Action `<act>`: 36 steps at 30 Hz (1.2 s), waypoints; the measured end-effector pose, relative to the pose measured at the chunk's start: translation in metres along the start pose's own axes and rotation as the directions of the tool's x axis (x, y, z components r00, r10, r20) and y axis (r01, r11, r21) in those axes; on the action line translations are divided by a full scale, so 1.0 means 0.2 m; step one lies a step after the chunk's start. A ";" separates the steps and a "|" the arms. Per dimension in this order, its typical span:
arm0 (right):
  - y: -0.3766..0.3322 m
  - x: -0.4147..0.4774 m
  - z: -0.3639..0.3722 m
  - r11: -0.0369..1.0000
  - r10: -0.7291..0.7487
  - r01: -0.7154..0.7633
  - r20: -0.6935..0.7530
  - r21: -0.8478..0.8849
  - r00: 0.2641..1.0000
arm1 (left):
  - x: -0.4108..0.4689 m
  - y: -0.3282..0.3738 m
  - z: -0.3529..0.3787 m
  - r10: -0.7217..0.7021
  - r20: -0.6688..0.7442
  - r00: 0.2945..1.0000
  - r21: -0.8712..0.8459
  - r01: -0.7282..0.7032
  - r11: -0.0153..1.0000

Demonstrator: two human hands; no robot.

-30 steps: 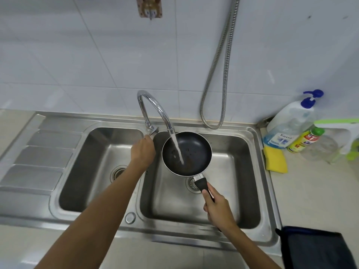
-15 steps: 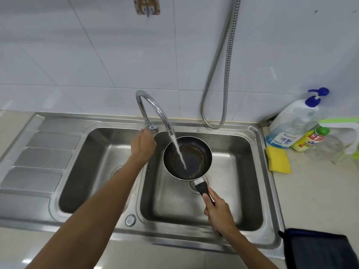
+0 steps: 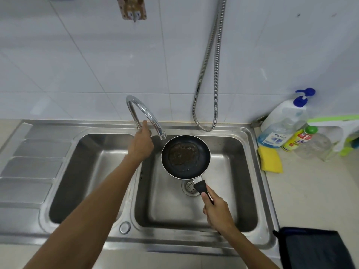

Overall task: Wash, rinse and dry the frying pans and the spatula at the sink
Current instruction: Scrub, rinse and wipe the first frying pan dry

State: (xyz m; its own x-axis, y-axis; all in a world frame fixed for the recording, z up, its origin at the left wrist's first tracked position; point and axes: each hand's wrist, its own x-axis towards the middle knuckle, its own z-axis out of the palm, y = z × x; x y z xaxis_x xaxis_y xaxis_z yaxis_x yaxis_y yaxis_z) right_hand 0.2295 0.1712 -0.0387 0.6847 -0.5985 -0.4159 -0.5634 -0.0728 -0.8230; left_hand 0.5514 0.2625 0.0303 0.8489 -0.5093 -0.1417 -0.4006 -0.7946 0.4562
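Observation:
A small black frying pan [image 3: 185,157] with brown residue and a little water in it is held level over the right sink basin [image 3: 242,191], just under the faucet spout. My right hand [image 3: 217,212] grips its black handle. My left hand [image 3: 141,143] reaches to the base of the curved chrome faucet [image 3: 144,111] and covers the tap lever there. No water runs from the spout. No spatula or second pan is in view.
The left basin [image 3: 77,171] and a ribbed drainboard [image 3: 31,167] lie to the left. A yellow sponge [image 3: 271,159], soap bottles [image 3: 281,123] and a green-and-white squeegee [image 3: 342,129] stand on the right counter. A dark cloth [image 3: 312,249] lies at bottom right. A metal hose [image 3: 208,74] hangs on the wall.
Water was streaming from the faucet into the pan; now the stream has stopped. My left hand stayed at the tap. The pan holds its place under the spout.

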 end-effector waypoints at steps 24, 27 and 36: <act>-0.15 -0.10 -0.07 0.993 0.031 -0.040 0.084 0.112 0.996 | -0.85 0.54 0.69 -0.229 0.651 0.724 -0.730 0.680 0.074; -0.10 -0.04 -0.27 0.988 -0.078 0.090 0.099 -0.123 0.992 | -0.85 0.56 0.75 -0.211 0.638 0.741 -0.762 0.647 -0.031; 0.05 0.52 -1.04 0.639 -0.267 -0.113 -0.357 -0.761 0.895 | -0.86 0.60 0.84 -0.308 0.634 0.710 -0.770 0.614 -0.170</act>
State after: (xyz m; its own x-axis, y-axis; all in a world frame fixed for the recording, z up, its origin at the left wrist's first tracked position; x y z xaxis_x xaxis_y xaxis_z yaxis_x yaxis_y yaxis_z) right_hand 0.1988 -0.0578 -0.0107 0.5987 -0.8008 -0.0144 -0.7888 -0.5864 -0.1843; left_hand 0.2987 0.1990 -0.0387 0.5070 -0.3262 -0.7978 0.8554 0.0768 0.5122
